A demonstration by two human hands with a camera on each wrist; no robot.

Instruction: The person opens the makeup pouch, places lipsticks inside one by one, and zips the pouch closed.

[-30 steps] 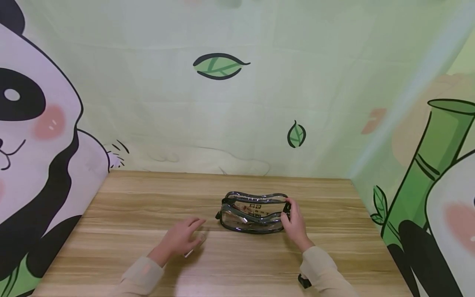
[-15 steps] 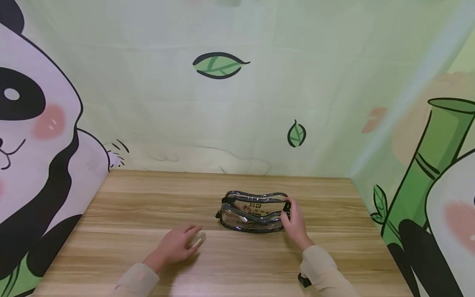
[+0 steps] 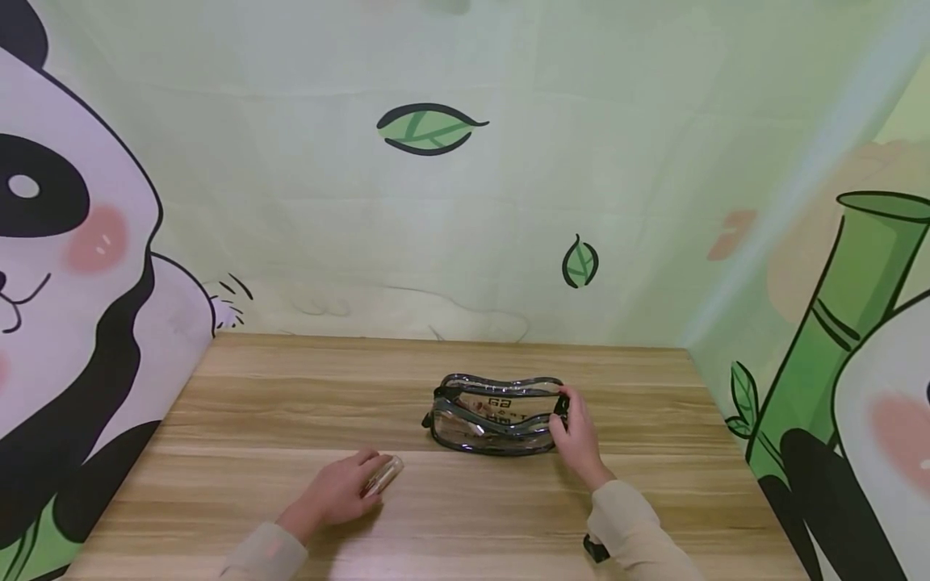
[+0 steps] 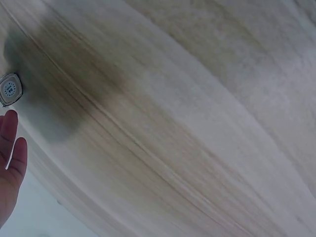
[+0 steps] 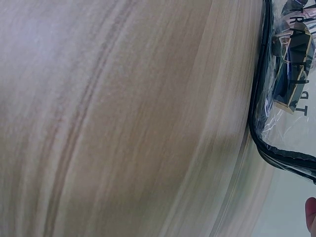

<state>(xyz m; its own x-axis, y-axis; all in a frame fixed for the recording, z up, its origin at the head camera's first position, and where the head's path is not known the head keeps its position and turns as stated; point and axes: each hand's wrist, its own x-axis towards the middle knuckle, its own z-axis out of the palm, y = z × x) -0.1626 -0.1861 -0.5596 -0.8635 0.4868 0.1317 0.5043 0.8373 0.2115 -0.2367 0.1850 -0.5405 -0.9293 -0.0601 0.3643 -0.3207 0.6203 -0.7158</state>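
Observation:
My left hand [image 3: 336,489] holds a small, clear-and-gold tube [image 3: 383,476] over the table, left of the pouch and nearer me. In the left wrist view, the tube's squared end [image 4: 10,89] shows a round dotted mark, with two fingertips below it. The clear cosmetic pouch [image 3: 501,415] has black piping and black lettering, and stands with its top spread apart. My right hand [image 3: 579,442] grips the pouch's right end, thumb in front and fingers behind. Through the clear wall in the right wrist view, a dark, gold-edged box-like item [image 5: 292,74] shows inside.
The wood-grain table [image 3: 291,387] runs back to a pale green backdrop [image 3: 327,202] printed with leaves. Printed pandas and bamboo [image 3: 857,298] cover the sides. A small black piece [image 3: 596,550] sits at the right sleeve.
My left hand has drawn back slightly toward me and left, away from the pouch, and its fingers have closed more around the tube, which has turned. My right hand and the pouch stay put.

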